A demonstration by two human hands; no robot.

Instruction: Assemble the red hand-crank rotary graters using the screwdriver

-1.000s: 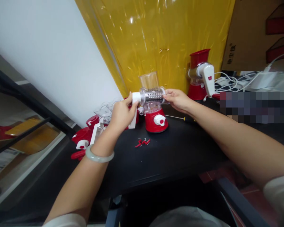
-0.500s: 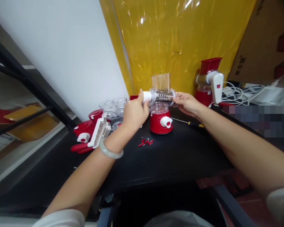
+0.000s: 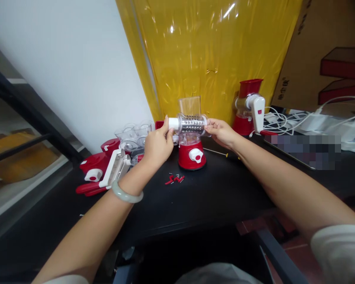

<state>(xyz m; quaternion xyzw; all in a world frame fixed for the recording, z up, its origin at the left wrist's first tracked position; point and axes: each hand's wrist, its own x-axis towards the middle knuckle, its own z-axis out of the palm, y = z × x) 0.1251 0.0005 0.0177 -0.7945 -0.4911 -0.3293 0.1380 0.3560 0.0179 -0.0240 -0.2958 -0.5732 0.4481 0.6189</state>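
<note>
A rotary grater with a red base (image 3: 191, 154), a clear body and a metal drum (image 3: 191, 123) stands on the black table (image 3: 219, 193). My left hand (image 3: 158, 144) is closed around the white crank end on the drum's left side. My right hand (image 3: 220, 132) pinches the drum's right end with its fingertips. A clear feed chute (image 3: 189, 105) rises above the drum.
Grater parts lie left: red bases (image 3: 95, 163), a white handle (image 3: 116, 169) and clear cups (image 3: 134, 132). Small red pieces (image 3: 174, 180) sit before the base. A screwdriver (image 3: 219, 152), a second assembled grater (image 3: 250, 106), white cables (image 3: 286, 118) and cardboard boxes (image 3: 328, 59) are right.
Both hands stay on the drum's two ends throughout. The view has swung sideways and back; the grater stays on the table.
</note>
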